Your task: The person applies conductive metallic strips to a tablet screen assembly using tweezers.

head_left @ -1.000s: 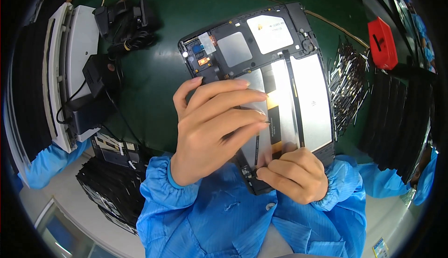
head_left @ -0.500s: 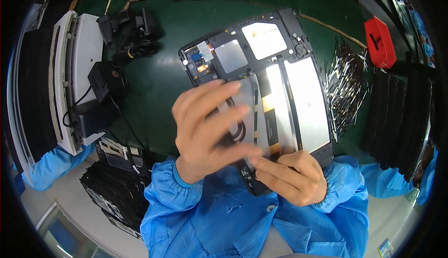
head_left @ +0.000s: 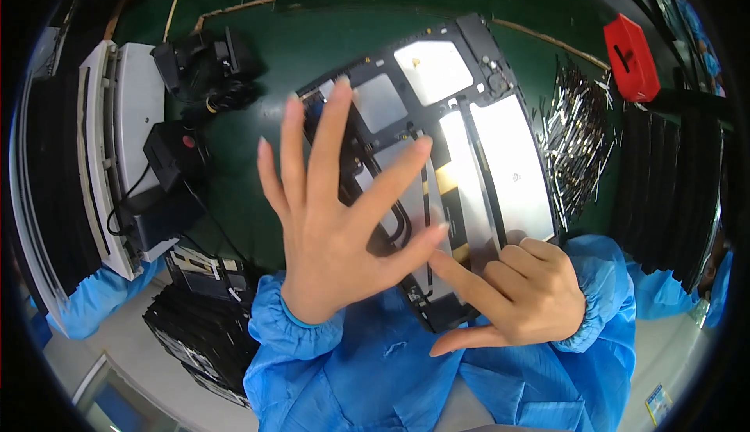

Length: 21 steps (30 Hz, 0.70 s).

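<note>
The opened tablet (head_left: 516, 166) lies at the near side of the green table (head_left: 242, 131), under the left hand (head_left: 320, 240), fingers fanned wide, gripping nothing visible. The right hand (head_left: 519, 295) points its forefinger at the lower part, thumb now splayed clear; earlier it was tucked. The tablet's long axis slants from upper left to lower right.

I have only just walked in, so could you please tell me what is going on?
Someone in a blue coat is handling an opened, tablet-like device. The left hand spreads over its left side; the right hand points its index finger at the lower middle, close to the left thumb. Whether either presses is unclear. A pile of thin strips lies to the right.
</note>
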Available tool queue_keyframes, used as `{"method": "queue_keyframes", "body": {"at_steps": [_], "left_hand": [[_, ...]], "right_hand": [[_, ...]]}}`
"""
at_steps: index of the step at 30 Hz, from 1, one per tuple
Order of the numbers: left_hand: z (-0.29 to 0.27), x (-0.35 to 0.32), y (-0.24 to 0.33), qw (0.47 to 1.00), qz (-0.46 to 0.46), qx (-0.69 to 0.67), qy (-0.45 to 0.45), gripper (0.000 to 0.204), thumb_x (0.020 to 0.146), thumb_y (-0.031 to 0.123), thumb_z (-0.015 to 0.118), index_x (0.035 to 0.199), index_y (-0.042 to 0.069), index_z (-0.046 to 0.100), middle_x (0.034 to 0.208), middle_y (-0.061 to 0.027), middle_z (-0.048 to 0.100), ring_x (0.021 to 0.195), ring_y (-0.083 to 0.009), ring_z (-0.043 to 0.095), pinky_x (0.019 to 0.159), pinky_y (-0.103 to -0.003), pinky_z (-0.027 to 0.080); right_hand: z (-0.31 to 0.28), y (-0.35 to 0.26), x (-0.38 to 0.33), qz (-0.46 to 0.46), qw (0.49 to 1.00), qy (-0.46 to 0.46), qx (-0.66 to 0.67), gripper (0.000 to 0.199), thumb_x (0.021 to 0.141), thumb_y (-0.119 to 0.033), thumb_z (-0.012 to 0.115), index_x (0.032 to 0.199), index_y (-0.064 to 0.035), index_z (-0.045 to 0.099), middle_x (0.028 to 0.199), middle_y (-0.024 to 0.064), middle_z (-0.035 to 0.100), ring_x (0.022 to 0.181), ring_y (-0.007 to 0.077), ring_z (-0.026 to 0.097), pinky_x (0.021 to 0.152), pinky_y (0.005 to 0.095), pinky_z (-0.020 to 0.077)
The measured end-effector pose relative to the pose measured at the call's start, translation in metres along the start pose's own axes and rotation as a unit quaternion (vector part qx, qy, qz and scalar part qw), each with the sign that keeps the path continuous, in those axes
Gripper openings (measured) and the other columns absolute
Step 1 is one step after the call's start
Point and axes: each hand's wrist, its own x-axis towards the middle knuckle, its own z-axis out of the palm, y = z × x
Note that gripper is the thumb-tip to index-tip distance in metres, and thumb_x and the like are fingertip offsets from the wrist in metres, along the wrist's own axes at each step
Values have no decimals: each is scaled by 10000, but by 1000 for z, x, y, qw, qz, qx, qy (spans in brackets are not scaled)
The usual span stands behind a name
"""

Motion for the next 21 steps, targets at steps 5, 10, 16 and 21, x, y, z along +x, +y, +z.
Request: {"method": "queue_keyframes", "body": {"at_steps": [5,10,16,21], "left_hand": [[0,1,-5,999,4,-49,5,539,572,382,795,1074,218,687,1459,-190,237,1345,-462,131,1059,-598,50],[4,-4,-1,998,-1,-52,24,572,597,393,795,1120,208,658,1467,-192,211,1348,-454,130,1067,-587,49],[39,-43,4,875,-104,-393,263,856,705,470,741,1322,-8,391,1445,-222,187,1351,-374,178,1078,-453,199],[68,-112,28,943,-114,-277,143,873,835,633,424,1349,-68,335,1425,-277,218,1345,-417,154,1081,-513,95]], "right_hand": [[4,-12,-14,-67,991,-99,-53,695,778,-569,555,1170,4,590,529,-17,358,478,104,368,475,229,306],[18,-19,-31,-98,987,-86,-97,675,797,-534,555,1190,15,575,540,-5,385,474,109,369,465,228,294],[4,16,-32,-21,997,61,35,675,661,-479,733,1093,23,607,636,35,502,573,143,502,545,271,426],[10,45,-48,280,921,179,206,530,712,-220,755,1114,79,581,1100,152,519,851,208,592,726,286,486]]}}
